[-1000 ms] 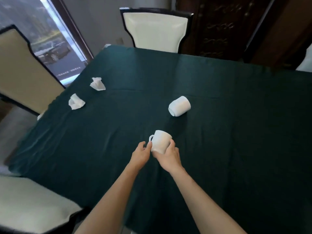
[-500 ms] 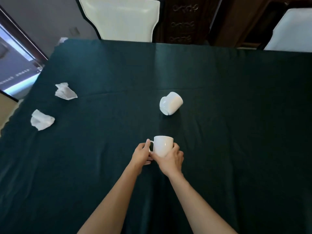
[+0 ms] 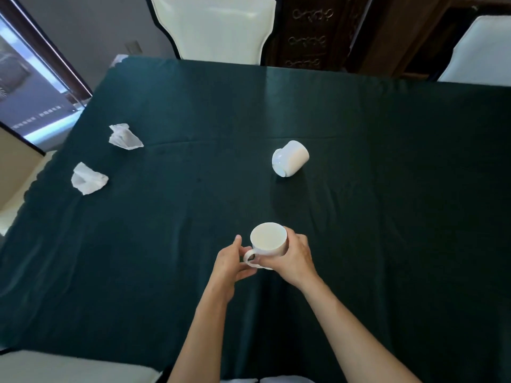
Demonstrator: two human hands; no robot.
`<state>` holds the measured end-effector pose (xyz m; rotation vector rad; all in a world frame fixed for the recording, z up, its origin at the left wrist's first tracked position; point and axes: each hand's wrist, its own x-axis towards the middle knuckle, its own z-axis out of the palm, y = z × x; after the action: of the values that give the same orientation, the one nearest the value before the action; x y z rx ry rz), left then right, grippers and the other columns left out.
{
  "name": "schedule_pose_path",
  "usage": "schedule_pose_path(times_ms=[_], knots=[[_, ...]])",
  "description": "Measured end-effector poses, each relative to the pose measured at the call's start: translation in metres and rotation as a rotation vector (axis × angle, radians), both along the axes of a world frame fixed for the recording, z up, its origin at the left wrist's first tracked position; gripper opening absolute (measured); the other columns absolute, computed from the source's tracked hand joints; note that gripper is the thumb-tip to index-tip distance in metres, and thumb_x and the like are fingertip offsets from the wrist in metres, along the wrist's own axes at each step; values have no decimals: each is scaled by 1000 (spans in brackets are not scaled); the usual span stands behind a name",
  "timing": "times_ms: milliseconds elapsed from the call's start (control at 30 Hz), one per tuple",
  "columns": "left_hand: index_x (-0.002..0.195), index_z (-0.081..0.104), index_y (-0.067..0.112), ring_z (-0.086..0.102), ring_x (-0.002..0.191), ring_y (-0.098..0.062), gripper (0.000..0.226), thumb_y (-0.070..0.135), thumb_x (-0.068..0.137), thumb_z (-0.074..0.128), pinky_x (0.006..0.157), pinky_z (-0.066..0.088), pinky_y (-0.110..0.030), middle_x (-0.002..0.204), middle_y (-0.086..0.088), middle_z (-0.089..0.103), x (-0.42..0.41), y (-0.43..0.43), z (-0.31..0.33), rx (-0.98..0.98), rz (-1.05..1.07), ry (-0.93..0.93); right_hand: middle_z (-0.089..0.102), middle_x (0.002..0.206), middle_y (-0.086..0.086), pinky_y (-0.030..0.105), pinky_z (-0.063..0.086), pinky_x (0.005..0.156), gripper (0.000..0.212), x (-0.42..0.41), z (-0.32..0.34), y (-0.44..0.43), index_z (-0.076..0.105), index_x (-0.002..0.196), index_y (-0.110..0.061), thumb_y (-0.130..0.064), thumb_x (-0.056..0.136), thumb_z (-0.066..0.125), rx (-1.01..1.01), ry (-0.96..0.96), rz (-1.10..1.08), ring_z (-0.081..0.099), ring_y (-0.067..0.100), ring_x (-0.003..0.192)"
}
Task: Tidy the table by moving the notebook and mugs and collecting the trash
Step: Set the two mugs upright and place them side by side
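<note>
We are holding the upright white mug (image 3: 268, 240) near the table's (image 3: 387, 217) near edge: our right hand (image 3: 294, 259) is wrapping its fingers around the right wall, while our left hand (image 3: 231, 262) is pinching the handle on the left. A second mug (image 3: 290, 158) is lying tipped farther off, and two crumpled tissues (image 3: 125, 136) (image 3: 88, 178) are sitting far left.

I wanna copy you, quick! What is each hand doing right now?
Left hand: closed on the handle of the upright mug.
Right hand: closed around the same mug's side.
</note>
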<state>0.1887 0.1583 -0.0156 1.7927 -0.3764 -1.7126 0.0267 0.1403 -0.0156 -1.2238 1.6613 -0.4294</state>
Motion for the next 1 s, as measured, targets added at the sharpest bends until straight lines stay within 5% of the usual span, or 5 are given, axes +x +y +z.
schedule_pose_path(times_ms=[67,200,367,567,1000], knots=[[99,76,-5,80,97,-24,55,38,110,43,87,63,-37,105,-4,84,-6,19,2,-33,-45,13,50,128,-5,24,43,94,98,-11,1,4,54,137,-34,-44,51,98,-43,17,76,53,11,116],[69,66,-4,81,95,-16,64,39,110,41,86,62,-31,104,9,84,-20,49,1,-75,-86,-35,65,124,-13,26,51,94,98,-32,4,17,58,134,-36,-41,45,98,-57,26,204,60,11,115],[86,71,-18,79,97,-14,75,45,110,38,80,61,-26,108,13,81,-34,73,-1,-71,-165,-98,66,121,-13,23,54,86,92,-47,5,31,52,133,-38,-32,51,95,-56,43,330,64,13,112],[82,81,-6,76,101,-15,75,50,108,40,93,62,-38,98,13,81,-42,94,-2,-57,-187,-122,63,123,-9,29,57,87,95,-53,2,48,47,136,-33,-30,53,94,-56,62,412,62,15,110],[89,82,9,74,106,-16,65,56,105,40,96,60,-43,89,0,85,-48,112,-4,-54,-230,-201,59,126,-6,31,55,88,94,-54,4,66,44,139,-31,-29,57,89,-56,50,446,59,17,113]])
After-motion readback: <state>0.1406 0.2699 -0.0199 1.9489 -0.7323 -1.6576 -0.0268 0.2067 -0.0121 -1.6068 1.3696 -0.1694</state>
